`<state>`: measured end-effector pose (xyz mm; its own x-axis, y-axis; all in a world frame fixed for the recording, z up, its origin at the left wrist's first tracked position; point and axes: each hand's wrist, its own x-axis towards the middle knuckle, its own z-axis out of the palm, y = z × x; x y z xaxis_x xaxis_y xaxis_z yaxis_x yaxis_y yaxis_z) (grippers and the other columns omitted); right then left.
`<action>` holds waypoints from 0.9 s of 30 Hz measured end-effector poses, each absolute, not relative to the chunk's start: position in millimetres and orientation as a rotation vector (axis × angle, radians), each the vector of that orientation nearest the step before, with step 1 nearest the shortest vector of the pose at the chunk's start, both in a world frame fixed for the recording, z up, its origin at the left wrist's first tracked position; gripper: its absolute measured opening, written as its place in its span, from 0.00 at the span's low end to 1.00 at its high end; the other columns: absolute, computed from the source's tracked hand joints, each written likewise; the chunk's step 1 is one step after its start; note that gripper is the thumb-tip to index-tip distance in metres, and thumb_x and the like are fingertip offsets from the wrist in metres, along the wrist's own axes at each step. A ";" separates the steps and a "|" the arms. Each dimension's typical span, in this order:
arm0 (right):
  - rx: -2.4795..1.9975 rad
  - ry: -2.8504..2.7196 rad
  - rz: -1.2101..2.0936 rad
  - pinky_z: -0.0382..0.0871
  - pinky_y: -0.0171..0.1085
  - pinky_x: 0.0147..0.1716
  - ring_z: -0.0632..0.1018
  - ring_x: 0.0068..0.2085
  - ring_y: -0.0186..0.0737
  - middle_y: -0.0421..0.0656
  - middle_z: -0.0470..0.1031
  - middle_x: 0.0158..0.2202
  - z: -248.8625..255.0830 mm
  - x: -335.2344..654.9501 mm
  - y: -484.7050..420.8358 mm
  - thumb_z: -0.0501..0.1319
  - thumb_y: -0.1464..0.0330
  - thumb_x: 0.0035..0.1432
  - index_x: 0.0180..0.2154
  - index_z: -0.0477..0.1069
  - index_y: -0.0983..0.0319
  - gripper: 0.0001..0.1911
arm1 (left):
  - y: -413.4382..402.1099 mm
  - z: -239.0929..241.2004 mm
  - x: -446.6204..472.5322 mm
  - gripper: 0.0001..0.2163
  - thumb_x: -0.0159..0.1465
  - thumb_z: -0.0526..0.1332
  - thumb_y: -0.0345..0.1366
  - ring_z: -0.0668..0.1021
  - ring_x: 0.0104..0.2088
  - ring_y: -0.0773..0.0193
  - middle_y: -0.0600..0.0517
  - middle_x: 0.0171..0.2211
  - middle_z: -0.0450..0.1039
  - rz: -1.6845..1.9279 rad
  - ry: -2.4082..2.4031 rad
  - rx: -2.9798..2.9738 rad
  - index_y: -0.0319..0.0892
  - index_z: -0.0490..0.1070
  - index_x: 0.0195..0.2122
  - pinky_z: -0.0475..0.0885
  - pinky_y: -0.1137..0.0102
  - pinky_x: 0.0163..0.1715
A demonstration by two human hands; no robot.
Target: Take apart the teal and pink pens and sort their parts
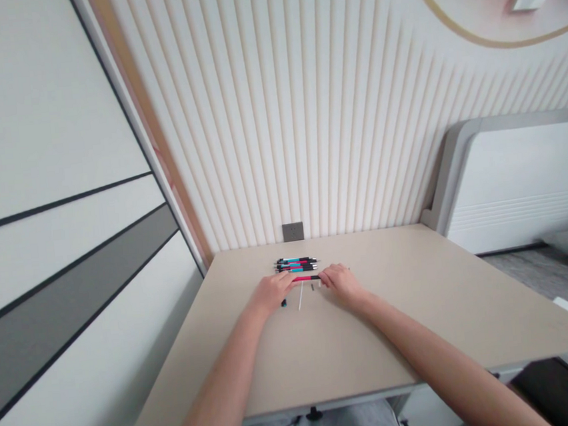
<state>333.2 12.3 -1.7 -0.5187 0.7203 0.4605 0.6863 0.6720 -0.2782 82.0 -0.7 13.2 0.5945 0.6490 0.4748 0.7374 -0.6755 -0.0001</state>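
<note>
A red and black pen (306, 278) lies level between my two hands, just above or on the table. My left hand (273, 290) is closed on its red end, and my right hand (339, 281) grips its black end. Below it, a thin white refill-like stick (301, 296) rests on the table. A small dark piece (312, 287) sits close to my right fingers. By the heel of my left hand is a small black and teal part (283, 303). Several blue, red and black pens (296, 264) lie side by side just beyond my hands.
The beige table (425, 320) reaches back to a ribbed wall, where a dark socket plate (293, 231) sits just above its far edge. A white cabinet (69, 274) stands along the left side. To the right is a bed's headboard (521, 177).
</note>
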 end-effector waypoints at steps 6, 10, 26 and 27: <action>-1.061 -2.226 0.081 0.63 0.39 0.40 0.73 0.41 0.43 0.46 0.75 0.38 4.2 330.2 4.1 0.57 0.65 0.64 0.40 0.70 0.60 0.06 | 2.6 8.9 81.2 0.13 0.71 0.49 0.41 0.79 0.36 0.63 0.49 0.34 0.76 -0.642 -1.104 -2.593 0.42 0.71 0.42 0.72 0.72 0.35; -0.999 -2.261 0.072 0.64 0.42 0.46 0.73 0.47 0.45 0.48 0.74 0.45 9.9 329.2 -1.4 0.56 0.62 0.65 0.51 0.67 0.59 0.15 | 4.6 6.0 81.6 0.14 0.71 0.49 0.41 0.79 0.35 0.63 0.49 0.34 0.76 -0.698 -1.041 -2.547 0.41 0.71 0.43 0.72 0.72 0.34; -1.049 -2.254 0.122 0.65 0.41 0.44 0.73 0.45 0.44 0.47 0.75 0.42 7.1 327.5 -2.0 0.57 0.64 0.65 0.47 0.68 0.59 0.11 | 3.3 6.4 82.3 0.13 0.71 0.50 0.42 0.79 0.35 0.65 0.50 0.34 0.76 -0.646 -1.088 -2.570 0.41 0.71 0.43 0.71 0.73 0.34; -1.040 -2.268 0.124 0.65 0.41 0.45 0.73 0.45 0.44 0.47 0.75 0.42 7.1 327.4 -2.0 0.56 0.63 0.66 0.47 0.68 0.59 0.11 | 3.0 6.8 82.4 0.14 0.71 0.49 0.42 0.79 0.35 0.65 0.50 0.34 0.76 -0.643 -1.088 -2.569 0.41 0.71 0.43 0.71 0.73 0.34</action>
<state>327.4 -2.0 7.1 -0.4877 0.7104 0.5074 0.6507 0.6833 -0.3312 82.4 3.0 6.8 0.6177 0.6071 0.4999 0.7306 -0.6782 -0.0792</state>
